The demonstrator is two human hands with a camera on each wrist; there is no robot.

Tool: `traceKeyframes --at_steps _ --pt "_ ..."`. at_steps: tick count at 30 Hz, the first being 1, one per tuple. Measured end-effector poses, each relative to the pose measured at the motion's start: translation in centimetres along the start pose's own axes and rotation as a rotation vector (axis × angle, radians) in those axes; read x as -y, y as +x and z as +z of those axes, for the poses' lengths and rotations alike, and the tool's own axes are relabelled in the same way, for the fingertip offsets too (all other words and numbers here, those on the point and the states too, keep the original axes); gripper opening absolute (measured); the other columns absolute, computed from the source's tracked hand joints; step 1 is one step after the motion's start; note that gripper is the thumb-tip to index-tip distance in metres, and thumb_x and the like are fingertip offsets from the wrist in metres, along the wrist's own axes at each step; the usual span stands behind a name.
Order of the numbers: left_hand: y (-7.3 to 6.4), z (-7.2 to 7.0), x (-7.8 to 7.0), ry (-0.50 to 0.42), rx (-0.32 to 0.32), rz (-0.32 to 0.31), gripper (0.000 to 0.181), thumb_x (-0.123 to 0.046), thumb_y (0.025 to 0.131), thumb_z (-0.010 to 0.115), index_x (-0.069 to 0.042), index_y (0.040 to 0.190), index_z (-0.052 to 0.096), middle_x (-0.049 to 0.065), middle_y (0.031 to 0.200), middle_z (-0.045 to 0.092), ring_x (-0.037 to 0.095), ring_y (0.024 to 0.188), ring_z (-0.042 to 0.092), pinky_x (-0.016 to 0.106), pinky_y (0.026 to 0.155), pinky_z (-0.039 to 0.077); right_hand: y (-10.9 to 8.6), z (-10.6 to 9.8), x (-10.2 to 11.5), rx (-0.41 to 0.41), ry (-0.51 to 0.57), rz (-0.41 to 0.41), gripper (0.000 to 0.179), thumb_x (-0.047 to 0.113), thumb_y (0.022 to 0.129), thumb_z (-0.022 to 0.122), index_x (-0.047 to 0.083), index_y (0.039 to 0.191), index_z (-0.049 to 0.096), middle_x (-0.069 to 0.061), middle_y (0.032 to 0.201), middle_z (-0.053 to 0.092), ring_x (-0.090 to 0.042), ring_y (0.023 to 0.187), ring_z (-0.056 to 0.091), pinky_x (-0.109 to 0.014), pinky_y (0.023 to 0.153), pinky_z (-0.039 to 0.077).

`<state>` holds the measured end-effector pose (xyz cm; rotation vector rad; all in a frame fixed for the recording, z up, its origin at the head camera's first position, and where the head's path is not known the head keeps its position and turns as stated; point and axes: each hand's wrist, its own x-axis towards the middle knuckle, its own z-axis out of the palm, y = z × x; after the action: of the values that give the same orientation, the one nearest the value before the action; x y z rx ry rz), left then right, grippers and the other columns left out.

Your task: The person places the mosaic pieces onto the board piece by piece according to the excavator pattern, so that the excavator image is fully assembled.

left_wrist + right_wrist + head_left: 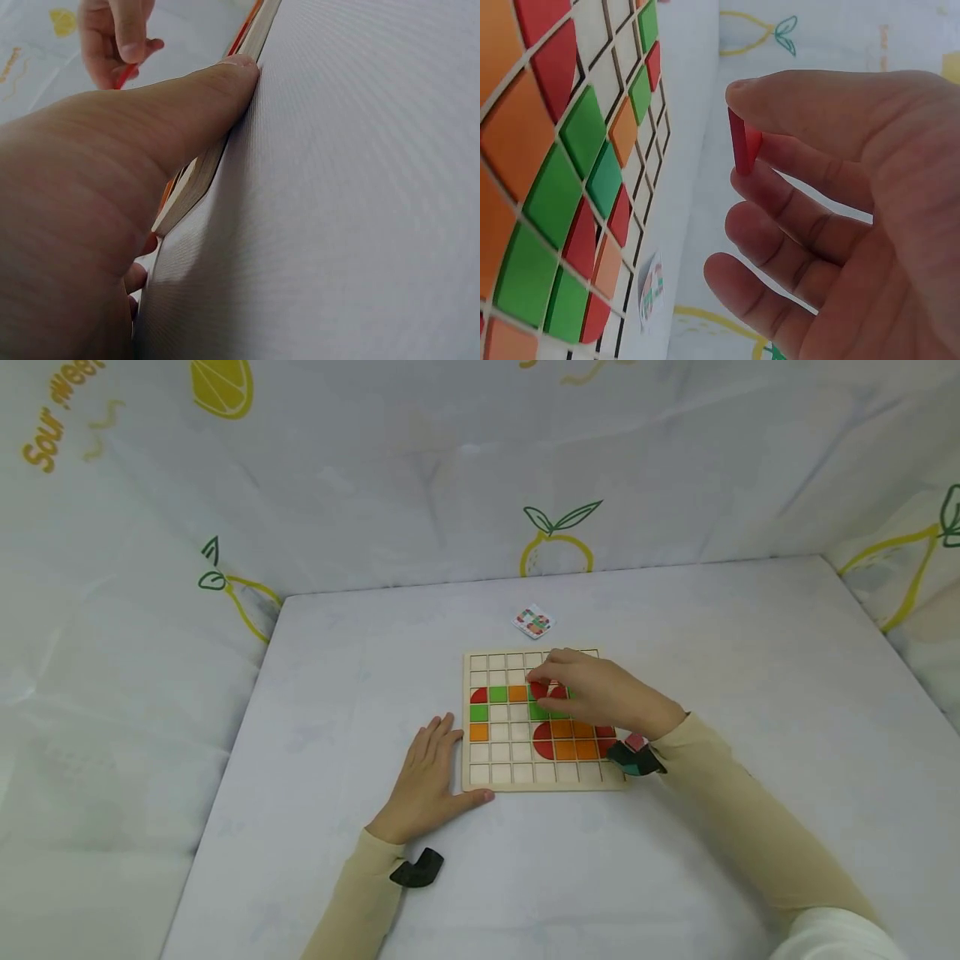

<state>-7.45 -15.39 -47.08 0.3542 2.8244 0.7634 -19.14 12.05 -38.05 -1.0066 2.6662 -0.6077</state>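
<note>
A square wooden grid board (499, 774) lies on the table, partly filled with red, green and orange tiles. Over its upper right part, my right hand (611, 692) pinches a small red tile (742, 144) between thumb and index finger, the other fingers loosely bent. In the right wrist view the tile is apart from the board's surface. My left hand (424, 778) rests at the lower left corner of the board, fingers stretched along the left side and thumb (217, 86) against the front edge. My right hand hides some of the upper right cells.
A small pattern card (535, 622) lies on the white-covered table behind the board. Under the right wrist, a pink piece (636, 742) shows beside the dark wrist strap (637, 760). A lemon-print cloth (465, 477) hangs around the table's back and sides.
</note>
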Motion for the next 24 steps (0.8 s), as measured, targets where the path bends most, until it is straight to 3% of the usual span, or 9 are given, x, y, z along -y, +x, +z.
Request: traceKeyframes --at_steps 7,17,24 --pt "0.0 -0.3 -0.1 0.0 0.021 0.0 0.102 -0.064 0.084 0.072 -0.004 0.155 0.03 0.01 0.171 0.012 0.026 0.16 0.004 0.044 0.132 0.003 1.8 1.6 2.3 0.023 -0.017 -0.1 0.038 0.029 0.093 0.075 0.013 0.127 0.07 0.001 0.113 0.065 -0.018 0.104 0.061 -0.036 0.089 0.06" --pt "0.1 -0.1 0.2 0.004 0.02 0.012 0.103 -0.064 0.085 0.071 -0.005 0.157 0.027 0.009 0.172 0.011 0.025 0.16 0.003 0.044 0.132 0.002 3.2 4.2 4.5 0.124 0.002 -0.156 0.032 0.028 0.095 0.07 0.015 0.124 0.071 0.001 0.114 0.066 -0.015 0.102 0.061 -0.03 0.088 0.058" --pt "0.1 -0.2 0.3 0.008 0.024 0.011 0.101 -0.065 0.085 0.069 -0.007 0.157 0.027 0.009 0.171 0.011 0.025 0.16 0.003 0.044 0.132 0.001 3.5 6.0 5.3 0.154 -0.03 -0.207 0.033 0.029 0.095 0.07 0.017 0.125 0.071 0.003 0.106 0.066 -0.011 0.091 0.057 -0.027 0.082 0.055"
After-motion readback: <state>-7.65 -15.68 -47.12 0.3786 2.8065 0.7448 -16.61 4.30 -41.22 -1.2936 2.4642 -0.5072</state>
